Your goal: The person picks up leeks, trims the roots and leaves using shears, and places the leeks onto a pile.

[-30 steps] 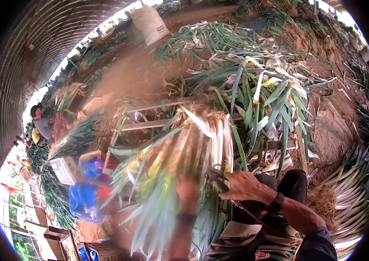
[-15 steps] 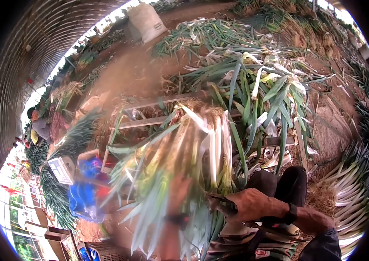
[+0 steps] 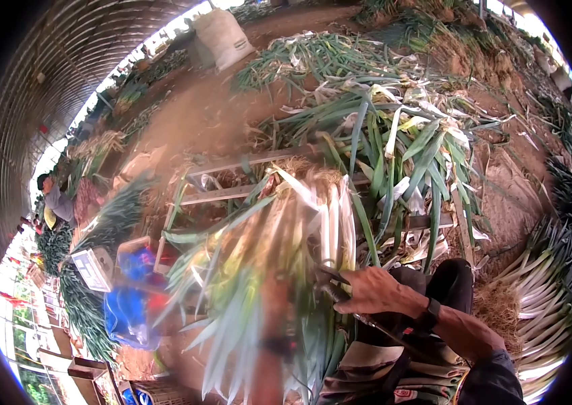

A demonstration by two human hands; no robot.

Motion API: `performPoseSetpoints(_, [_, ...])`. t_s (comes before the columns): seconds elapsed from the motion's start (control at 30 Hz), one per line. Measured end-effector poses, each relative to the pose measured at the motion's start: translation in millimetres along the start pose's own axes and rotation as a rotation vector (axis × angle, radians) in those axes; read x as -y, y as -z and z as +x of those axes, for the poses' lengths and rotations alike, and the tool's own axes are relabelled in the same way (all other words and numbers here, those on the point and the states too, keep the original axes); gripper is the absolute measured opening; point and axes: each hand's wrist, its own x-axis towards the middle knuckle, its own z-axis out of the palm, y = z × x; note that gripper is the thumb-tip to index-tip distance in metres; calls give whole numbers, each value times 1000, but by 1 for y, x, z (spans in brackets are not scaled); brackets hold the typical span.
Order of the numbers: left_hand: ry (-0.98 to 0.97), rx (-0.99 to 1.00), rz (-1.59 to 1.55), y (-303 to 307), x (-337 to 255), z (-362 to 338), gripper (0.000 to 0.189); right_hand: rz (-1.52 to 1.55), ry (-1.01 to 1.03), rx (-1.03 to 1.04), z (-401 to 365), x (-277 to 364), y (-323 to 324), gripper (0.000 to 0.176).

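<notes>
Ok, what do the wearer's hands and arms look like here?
The right hand is bare, with a black watch-like band around the wrist and a dark sleeve further up the arm. The left hand is blurred; a dark band shows at its wrist.

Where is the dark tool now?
The dark tool is below and right of centre in the head view, in the right hand, by the leafy stalks.

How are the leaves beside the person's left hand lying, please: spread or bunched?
Spread: the green leaves fan out toward the bottom of the view, below pale stalks.
</notes>
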Motion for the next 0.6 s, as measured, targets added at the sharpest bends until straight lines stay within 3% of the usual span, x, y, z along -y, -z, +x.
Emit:
performPoseSetpoints(0.23, [-327,-256,195,-23,24,5,28,39,-38,51,2,7,11,58])
performPoseSetpoints(0.3, [-197,-179,435,-13,-4,-2,26,0,-4,57,-3,11,11,57])
performPoseSetpoints(0.47, [-412,-194,693,5,-31,-5,31,-37,41,50,-2,7,7,59])
performPoseSetpoints(0.57, [-466,-126,571,20,-39,22,31,-86,30,100,3,6,7,69])
performPoseSetpoints(0.6, [-396,-70,578,24,-49,28,31,-86,69,44,6,2,3,72])
